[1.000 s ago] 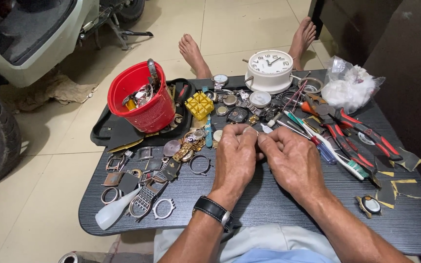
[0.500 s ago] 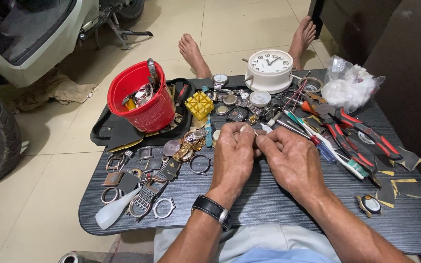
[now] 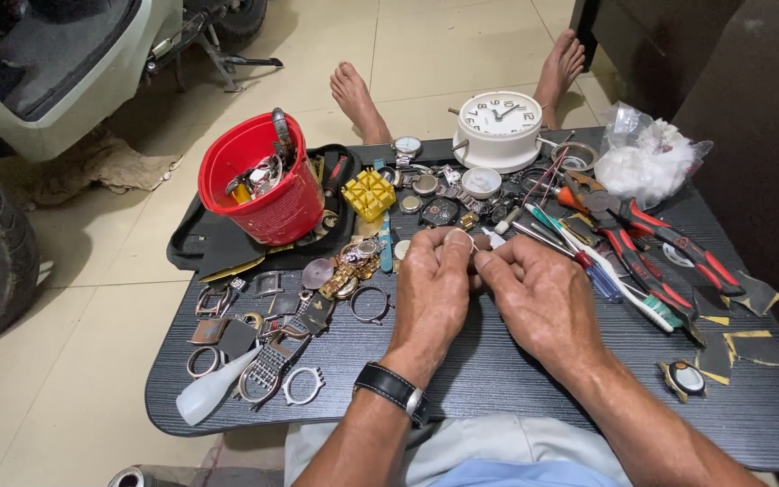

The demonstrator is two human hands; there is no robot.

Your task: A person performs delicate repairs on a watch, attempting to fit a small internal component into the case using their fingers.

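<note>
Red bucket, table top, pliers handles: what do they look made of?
Red bucket: plastic, by its uniform glossy red wall and moulded rim. Table: probably dark wood-grain laminate, showing fine parallel lines. Pliers: grey metal with red-and-black grips, likely rubber or plastic.

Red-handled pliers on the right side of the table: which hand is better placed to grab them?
Right, probably. The right hand lies nearer the red-handled pliers, with only a toothbrush between. The left hand would have to cross over it. Both hands now pinch something small together.
</note>
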